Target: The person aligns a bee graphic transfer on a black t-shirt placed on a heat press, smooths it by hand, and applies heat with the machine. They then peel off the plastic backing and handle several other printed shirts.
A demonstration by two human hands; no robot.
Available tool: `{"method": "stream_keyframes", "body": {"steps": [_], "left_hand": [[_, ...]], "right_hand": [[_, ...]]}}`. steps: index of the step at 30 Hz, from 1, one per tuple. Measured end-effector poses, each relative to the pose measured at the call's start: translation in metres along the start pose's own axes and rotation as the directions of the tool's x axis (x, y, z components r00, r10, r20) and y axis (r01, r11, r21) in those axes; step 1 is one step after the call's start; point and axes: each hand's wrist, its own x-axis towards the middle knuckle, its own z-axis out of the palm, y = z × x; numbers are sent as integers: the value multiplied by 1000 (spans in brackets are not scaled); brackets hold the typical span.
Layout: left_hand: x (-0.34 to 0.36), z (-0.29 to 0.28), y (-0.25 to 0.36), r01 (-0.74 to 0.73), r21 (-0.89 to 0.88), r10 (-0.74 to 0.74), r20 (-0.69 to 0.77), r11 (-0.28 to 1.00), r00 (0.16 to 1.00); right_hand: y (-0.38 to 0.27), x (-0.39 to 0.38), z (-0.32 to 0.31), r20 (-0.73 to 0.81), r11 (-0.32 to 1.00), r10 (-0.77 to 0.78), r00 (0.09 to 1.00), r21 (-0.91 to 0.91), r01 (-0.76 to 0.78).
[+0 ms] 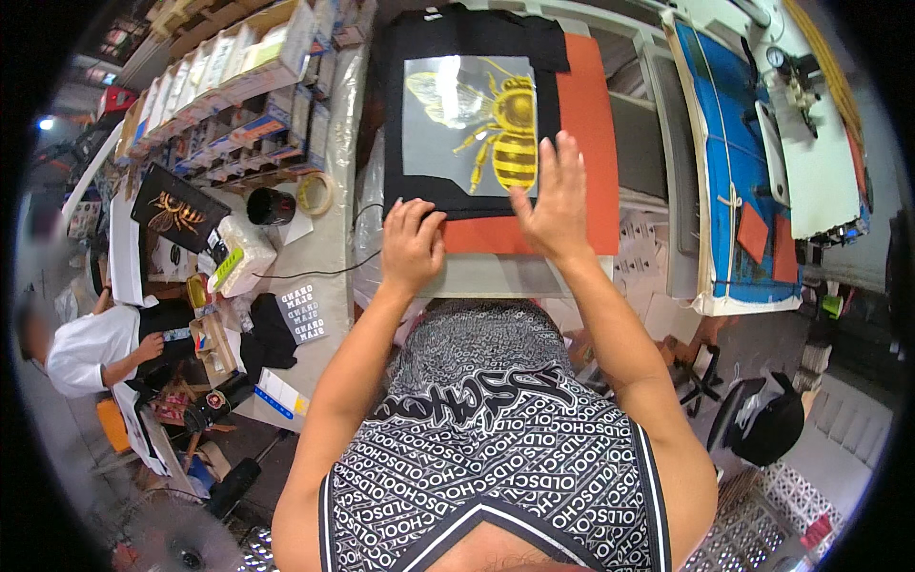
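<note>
A black cloth garment (450,191) lies spread on an orange-red pad (583,114) in front of me. On it rests a see-through grey film sheet (429,143) bearing a yellow bee print (515,114). My right hand (558,205) is open at the film's lower right edge, its fingers stretched out and pointing away from me. At the garment's near left corner, my left hand (412,243) lies with slightly bent fingers on the cloth's edge. Any grip under its fingertips is hidden.
Boxes of stacked sheets (224,81) stand on the left. Nearer are a black cup (271,206), a tape roll (315,194) and a black piece with a bee print (179,210). A cable (319,274) runs toward the pad. Right stands a blue-topped platen (729,162); a person (95,348) sits far left.
</note>
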Motion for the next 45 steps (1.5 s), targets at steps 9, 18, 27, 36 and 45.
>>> {"method": "stream_keyframes", "body": {"steps": [9,18,27,36,45], "left_hand": [[12,12,11,7,-76,-11,-52,997,999],[15,10,11,11,-73,-13,-29,997,1000],[-2,10,-3,180,-240,-232,-208,954,950],[-49,19,-65,644,-460,-341,888,-612,310],[6,18,-109,209,-669,-625,742,-713,245]], "right_hand": [[4,21,10,434,988,124,892,-139,-69],[-24,110,107,7,972,35,999,-233,-33],[2,102,28,271,969,244,931,-25,-247],[36,5,-26,337,816,577,744,-268,-512],[47,29,-33,534,293,526,662,617,-731]]}}
